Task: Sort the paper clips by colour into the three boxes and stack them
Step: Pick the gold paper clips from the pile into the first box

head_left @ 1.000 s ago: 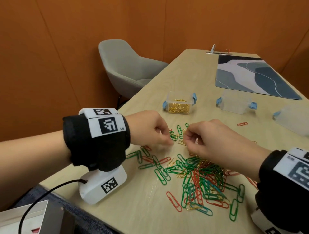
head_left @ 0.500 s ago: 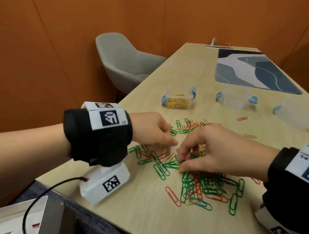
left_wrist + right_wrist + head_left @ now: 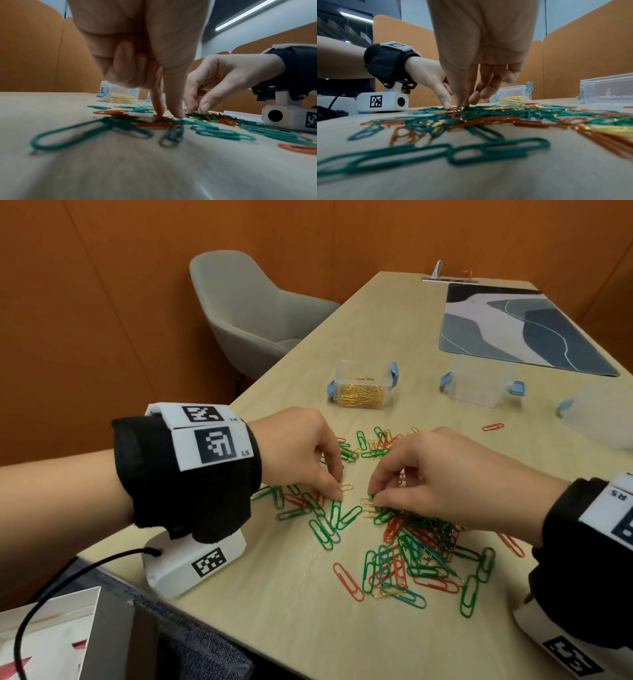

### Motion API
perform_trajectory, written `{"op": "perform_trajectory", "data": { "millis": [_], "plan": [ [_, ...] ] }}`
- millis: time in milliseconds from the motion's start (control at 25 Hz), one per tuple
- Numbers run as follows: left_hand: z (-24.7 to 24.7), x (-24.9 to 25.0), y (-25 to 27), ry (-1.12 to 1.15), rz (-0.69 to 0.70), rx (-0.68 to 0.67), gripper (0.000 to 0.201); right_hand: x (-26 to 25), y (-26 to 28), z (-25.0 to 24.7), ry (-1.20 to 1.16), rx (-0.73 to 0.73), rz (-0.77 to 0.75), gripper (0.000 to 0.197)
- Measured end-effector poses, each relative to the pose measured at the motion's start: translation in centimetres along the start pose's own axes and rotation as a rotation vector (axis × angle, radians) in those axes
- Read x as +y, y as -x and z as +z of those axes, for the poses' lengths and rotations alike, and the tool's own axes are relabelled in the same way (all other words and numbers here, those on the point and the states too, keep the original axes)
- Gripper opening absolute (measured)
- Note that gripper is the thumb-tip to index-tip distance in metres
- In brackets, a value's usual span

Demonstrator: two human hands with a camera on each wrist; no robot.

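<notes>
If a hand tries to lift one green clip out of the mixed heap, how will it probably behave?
The green clips lie interlocked with red and gold ones, so neighbours will probably come along. Being thin wire, one should feel light and stiff. Flat on the smooth table, it may slide before the fingers catch it.

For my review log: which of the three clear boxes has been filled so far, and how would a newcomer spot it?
On the light wooden table, look beyond the scattered clip pile to the row of three clear plastic boxes. It is the leftmost clear box with blue latches, nearest the grey chair. Only it holds gold clips; its neighbours look empty.
</notes>
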State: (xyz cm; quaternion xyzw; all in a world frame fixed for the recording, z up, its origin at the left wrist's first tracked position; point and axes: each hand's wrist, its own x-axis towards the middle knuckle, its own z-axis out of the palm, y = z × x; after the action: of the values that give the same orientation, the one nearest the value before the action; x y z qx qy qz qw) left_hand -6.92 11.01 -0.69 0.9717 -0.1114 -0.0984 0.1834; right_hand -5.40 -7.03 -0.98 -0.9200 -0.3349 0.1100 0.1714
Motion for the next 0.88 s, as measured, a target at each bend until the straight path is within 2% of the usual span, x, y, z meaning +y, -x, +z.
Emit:
{"op": "perform_trajectory", "data": {
  "millis": [160, 400, 600, 680, 760, 880],
  "plan": [
    [0.4, 0.8, -0.4, -0.031, 0.032, -0.004, 0.016, -0.4, -0.4, 0.3, 0.023, -0.054, -0.029, 0.019],
    [0.7, 0.8, -0.6, -0.049, -0.023, -0.036, 0.014, -0.5, -0.6, 0.5, 0.075, -0.051, -0.017, 0.002],
    [0.9, 1.2, -0.2, -0.07, -0.087, -0.155, 0.011, -0.5, -0.2, 0.6, 0.143, -0.16, -0.015, 0.017],
    [0.8, 1.2, -0.3, -0.065, -0.115, -0.186, 0.02, -0.4, -0.1, 0.6, 0.163, -0.162, -0.038, 0.02],
    [0.4, 1.1, -0.5, 0.067, -0.197, -0.186, 0.026, -0.1, -0.1, 0.4, 0.133, -0.103, -0.055, 0.018],
    [-0.5, 1.0, -0.5, 0.626, -0.387, -0.197, 0.02, -0.2, -0.1, -0.1, -0.024, 0.052, -0.089, 0.014]
  ]
}}
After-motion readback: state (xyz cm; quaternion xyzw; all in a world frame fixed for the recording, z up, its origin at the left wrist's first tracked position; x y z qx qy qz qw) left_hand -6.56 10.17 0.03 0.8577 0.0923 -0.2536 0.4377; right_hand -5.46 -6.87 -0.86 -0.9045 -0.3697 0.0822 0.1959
